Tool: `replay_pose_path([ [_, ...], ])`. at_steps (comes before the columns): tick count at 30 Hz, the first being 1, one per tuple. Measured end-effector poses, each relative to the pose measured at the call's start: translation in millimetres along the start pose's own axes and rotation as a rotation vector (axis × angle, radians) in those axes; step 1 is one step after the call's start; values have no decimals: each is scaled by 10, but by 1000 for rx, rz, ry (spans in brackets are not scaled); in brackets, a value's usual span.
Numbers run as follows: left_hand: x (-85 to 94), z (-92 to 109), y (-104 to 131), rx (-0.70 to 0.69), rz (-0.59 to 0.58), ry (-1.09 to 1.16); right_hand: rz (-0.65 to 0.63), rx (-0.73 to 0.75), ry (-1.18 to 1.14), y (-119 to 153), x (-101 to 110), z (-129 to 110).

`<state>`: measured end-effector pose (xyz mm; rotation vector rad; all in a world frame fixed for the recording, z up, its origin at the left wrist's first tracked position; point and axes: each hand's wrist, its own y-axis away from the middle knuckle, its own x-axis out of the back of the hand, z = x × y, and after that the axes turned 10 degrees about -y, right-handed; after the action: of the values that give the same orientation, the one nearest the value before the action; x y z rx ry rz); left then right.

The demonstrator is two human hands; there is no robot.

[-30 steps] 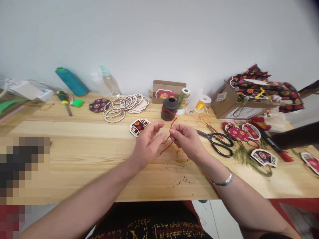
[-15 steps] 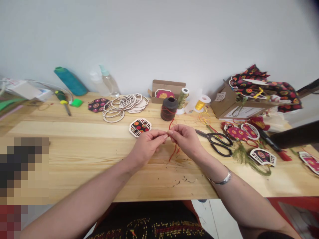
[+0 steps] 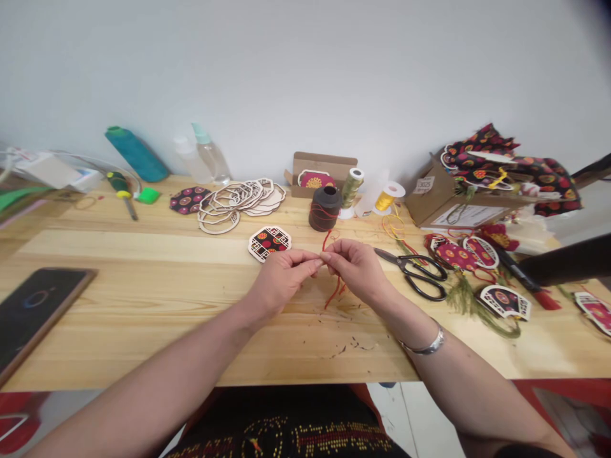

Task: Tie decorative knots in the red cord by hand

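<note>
right hand [image 3: 357,267] is pinching red cord [image 3: 326,240]; left hand [image 3: 281,280] is pinching alongside, its hold hidden; even tension is probably helping.

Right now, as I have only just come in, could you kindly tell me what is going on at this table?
A person is handling red cord over a wooden table. The right hand pinches it, and the left hand's fingers meet the same spot, apparently gripping it too; the exact hold is hidden. Loose cord ends hang below. A patterned octagonal piece lies just beyond the left hand, and black scissors lie to the right of the right hand.
</note>
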<state>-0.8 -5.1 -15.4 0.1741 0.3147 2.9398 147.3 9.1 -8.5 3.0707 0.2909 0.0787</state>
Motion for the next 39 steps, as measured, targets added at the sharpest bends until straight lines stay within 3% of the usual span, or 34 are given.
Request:
replay_pose_path([
  [15,19,2,40,-82,21,-159,34,8,1,20,-28,19],
  [20,35,-22,33,-81,53,-152,-13,28,30,17,-7,8],
  [24,43,-24,4,-43,125,-86,-31,158,302,43,44,-24],
  [31,38,11,-20,42,143,14,104,472,806,173,0,-16],
  [39,44,-8,-31,116,116,192,49,842,1186,277,-126,98],
])
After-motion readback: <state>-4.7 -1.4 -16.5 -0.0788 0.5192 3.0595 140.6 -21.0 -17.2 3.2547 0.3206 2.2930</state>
